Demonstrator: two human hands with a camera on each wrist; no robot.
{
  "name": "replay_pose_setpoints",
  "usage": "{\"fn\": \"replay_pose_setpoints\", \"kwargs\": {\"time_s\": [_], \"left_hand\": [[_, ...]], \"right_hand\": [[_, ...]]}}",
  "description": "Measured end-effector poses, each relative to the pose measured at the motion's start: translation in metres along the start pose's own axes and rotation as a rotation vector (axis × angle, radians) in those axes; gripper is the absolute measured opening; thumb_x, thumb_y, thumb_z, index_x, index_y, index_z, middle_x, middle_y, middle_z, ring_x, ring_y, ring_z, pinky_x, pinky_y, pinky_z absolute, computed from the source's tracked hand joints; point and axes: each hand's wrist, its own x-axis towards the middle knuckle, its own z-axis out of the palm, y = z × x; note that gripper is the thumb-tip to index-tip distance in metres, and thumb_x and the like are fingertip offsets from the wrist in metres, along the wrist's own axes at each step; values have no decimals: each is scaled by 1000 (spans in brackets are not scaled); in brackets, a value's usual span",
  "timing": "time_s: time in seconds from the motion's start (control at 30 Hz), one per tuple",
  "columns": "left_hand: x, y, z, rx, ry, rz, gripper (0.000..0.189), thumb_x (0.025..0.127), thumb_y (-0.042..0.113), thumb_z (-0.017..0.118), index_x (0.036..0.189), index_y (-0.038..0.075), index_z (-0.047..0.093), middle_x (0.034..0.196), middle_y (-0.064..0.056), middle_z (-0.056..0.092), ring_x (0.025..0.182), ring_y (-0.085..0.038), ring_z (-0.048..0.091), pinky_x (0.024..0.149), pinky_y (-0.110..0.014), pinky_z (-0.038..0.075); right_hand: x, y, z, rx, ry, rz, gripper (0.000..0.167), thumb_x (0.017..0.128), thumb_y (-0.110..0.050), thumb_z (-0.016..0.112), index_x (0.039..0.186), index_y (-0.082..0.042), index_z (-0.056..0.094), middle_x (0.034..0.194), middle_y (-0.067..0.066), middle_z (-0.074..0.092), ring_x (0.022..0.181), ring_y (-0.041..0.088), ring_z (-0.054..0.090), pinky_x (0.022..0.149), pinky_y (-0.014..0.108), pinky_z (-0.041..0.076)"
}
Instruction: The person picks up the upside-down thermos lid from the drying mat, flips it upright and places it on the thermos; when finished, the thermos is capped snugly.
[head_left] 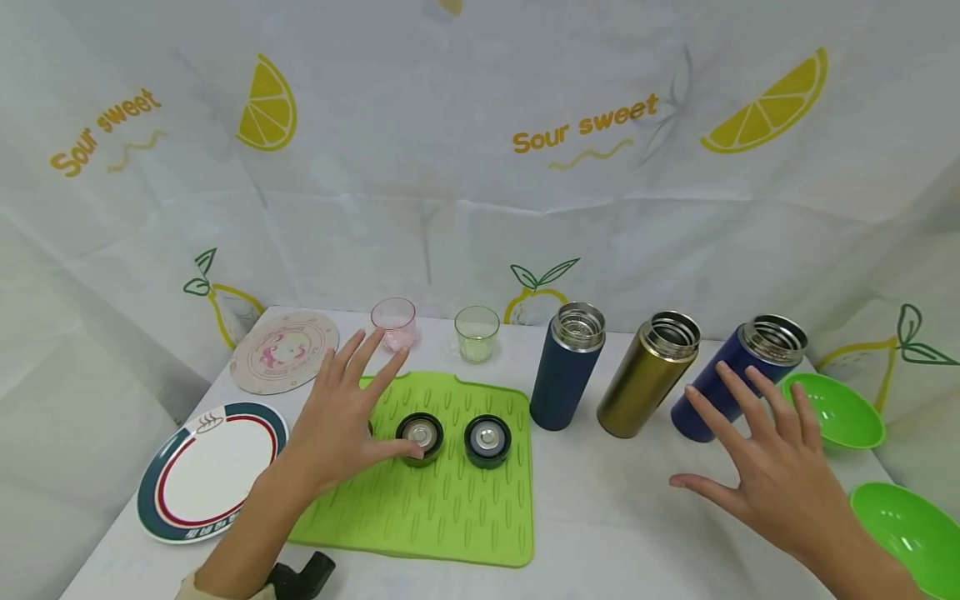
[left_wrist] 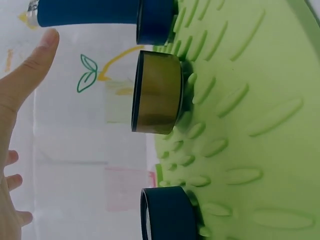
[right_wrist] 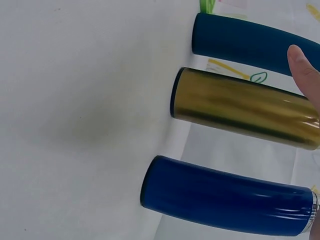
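My left grip (head_left: pixel 341 429) is spread wide, thumb above the gold lid (left_wrist: pixel 160 92); my right grip (head_left: pixel 780 471), also spread, has three flasks (head_left: pixel 645 379) just beyond. Behind them, the curtain (head_left: pixel 427 167) reads "Sour sweet".

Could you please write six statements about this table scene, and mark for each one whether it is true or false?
1. The gold bottle stands between the dark blue bottle and the brighter blue one. True.
2. The right grip holds the gold bottle. False: its fingers are spread and it holds nothing.
3. The gold lid lies on the green mat. True.
4. In the head view, the pink glass stands right of the pale green glass. False: it stands on the left.
5. All three bottles are without lids. True.
6. Both bowls are white. False: both are green.
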Motion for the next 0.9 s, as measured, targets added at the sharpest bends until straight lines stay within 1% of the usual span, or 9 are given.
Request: {"fn": "replay_pose_setpoints", "kwargs": {"time_s": [0.1,0.2,0.27,0.33,0.43,0.57,0.7,0.8,0.9], "left_hand": [[-3,-4,0,-113,46,-3,126,59,72,84,162,22,31,169,-16,22,153,-44,24,120,-69,26],[-6,-9,2,-196,87,0,125,63,78,78,162,18,31,167,-19,25,151,-44,27,117,-68,32],[-9,-12,3,-226,87,-31,125,64,74,81,162,17,30,166,-20,26,149,-45,29,113,-68,37],[-13,-13,4,-259,73,-79,124,64,66,87,161,14,31,165,-21,27,148,-46,30,111,-68,40],[-19,-15,4,-310,13,-189,122,63,44,96,161,13,30,164,-20,28,147,-46,30,108,-69,42],[-28,-21,6,-398,-65,-305,115,71,42,92,162,14,29,165,-17,27,149,-44,27,108,-71,41],[-36,-30,11,-457,-103,-361,109,75,40,90,162,15,29,164,-16,27,150,-42,26,110,-72,38],[-40,-34,15,-471,-113,-385,105,76,34,90,160,12,32,162,-18,29,148,-43,28,109,-73,37],[-43,-36,17,-480,-125,-412,102,75,29,91,158,8,34,159,-20,32,144,-45,32,110,-72,37]], "right_hand": [[2,-1,-2,21,14,-7,98,85,-92,28,157,-27,41,161,22,34,155,41,19,129,63,-1],[3,-3,-3,41,32,-15,97,86,-91,29,155,-24,44,157,23,38,150,43,26,131,61,2],[3,-4,-3,52,48,-25,96,86,-90,30,153,-22,48,154,24,42,145,45,32,132,57,4],[4,-5,-3,58,58,-36,96,87,-90,31,151,-21,50,150,25,45,139,45,36,133,53,5],[4,-6,-2,63,51,-50,95,88,-89,32,150,-19,52,147,25,48,134,45,39,133,48,5],[3,-8,1,60,29,-63,94,89,-88,31,149,-19,52,146,23,50,131,43,41,134,43,5],[0,-10,6,60,5,-64,94,89,-88,31,150,-19,53,146,22,51,132,42,42,134,39,6],[-4,-12,10,77,-27,-55,91,86,-85,48,151,-21,51,147,20,51,132,41,42,134,40,6],[-8,-12,14,100,-51,-38,93,77,-76,70,151,-23,50,148,17,51,132,40,43,134,41,10]]}}
